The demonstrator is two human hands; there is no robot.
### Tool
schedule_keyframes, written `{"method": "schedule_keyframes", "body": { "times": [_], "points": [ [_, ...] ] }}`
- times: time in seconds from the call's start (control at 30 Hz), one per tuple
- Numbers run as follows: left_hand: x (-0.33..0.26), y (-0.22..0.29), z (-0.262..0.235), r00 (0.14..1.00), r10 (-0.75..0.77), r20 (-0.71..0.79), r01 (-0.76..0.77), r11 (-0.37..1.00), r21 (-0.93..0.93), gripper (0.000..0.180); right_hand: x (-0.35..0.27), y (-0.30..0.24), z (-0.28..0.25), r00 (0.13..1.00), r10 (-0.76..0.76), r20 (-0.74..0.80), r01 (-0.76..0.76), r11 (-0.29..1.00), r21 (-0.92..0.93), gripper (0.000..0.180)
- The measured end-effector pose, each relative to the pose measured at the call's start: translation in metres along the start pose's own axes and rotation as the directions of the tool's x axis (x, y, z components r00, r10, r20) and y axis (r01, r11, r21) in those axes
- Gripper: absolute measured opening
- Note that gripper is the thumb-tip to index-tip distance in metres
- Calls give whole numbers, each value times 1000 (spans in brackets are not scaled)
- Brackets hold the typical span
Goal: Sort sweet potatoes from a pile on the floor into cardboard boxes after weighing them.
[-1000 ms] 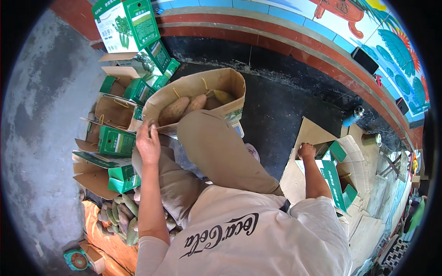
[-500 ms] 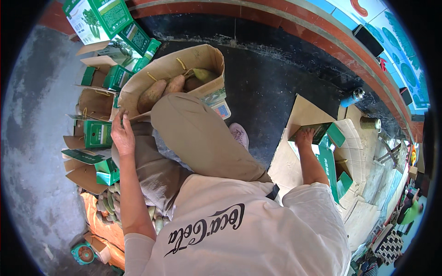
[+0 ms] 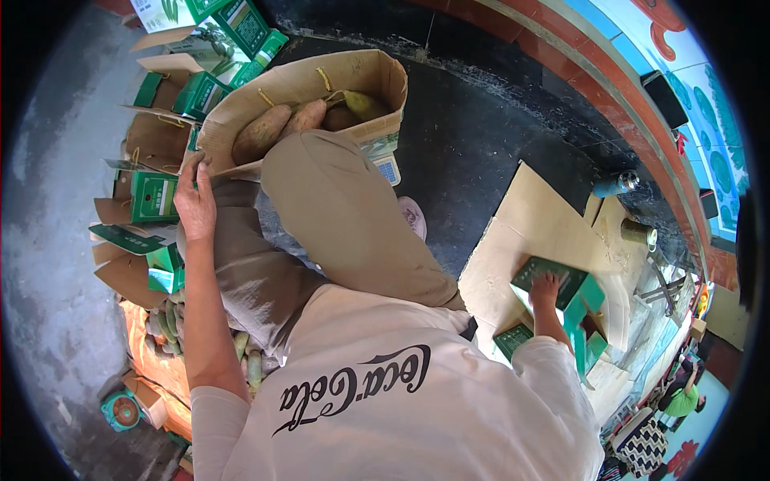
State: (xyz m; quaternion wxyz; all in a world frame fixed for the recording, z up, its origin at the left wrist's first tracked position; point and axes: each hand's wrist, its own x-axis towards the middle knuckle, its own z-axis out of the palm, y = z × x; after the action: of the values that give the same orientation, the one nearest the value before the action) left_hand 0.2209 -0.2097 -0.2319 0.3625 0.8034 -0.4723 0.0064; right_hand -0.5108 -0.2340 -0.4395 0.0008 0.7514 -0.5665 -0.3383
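Observation:
An open cardboard box (image 3: 212, 132) stands in front of me by my knee, with large pinkish-brown, elongated vegetables (image 3: 265, 132) and a greenish one (image 3: 365, 104) inside. My left hand (image 3: 196, 200) is closed at the near left corner of this box, fingertips on its rim. Off to the right, my right hand (image 3: 545, 290) grips the top panel of a green carton (image 3: 573, 293), which tilts above flattened cardboard. The fingertips of that hand are slightly blurred. Beneath the box's right end, part of a scale with a keypad (image 3: 388, 170) shows.
Several open green cartons (image 3: 152, 196) line the left side. Long green vegetables (image 3: 164, 325) lie on orange sheeting (image 3: 148, 349) at lower left. Flattened cardboard (image 3: 521, 216), a blue bottle (image 3: 616, 184) and a jar (image 3: 639, 232) are at right. A person in green (image 3: 682, 401) is far right.
My right hand has drawn the green carton nearer to me and tipped it, turning its printed panel upward. My left hand stays at the box corner. The whole view has shifted slightly.

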Motion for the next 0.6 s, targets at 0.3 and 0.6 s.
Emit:
{"method": "schedule_keyframes", "body": {
  "times": [0.3, 0.6],
  "points": [
    [1, 0, 8, 957, 248, 148, -270, 951, 152, 29, -25, 26, -6, 712, 304, 633, -426, 904, 45, 35],
    [-2, -9, 18, 914, 161, 372, -284, 909, 304, 33, 116, -103, -300, 644, 178, -744, 516, 617, 594, 11]
  ]
}}
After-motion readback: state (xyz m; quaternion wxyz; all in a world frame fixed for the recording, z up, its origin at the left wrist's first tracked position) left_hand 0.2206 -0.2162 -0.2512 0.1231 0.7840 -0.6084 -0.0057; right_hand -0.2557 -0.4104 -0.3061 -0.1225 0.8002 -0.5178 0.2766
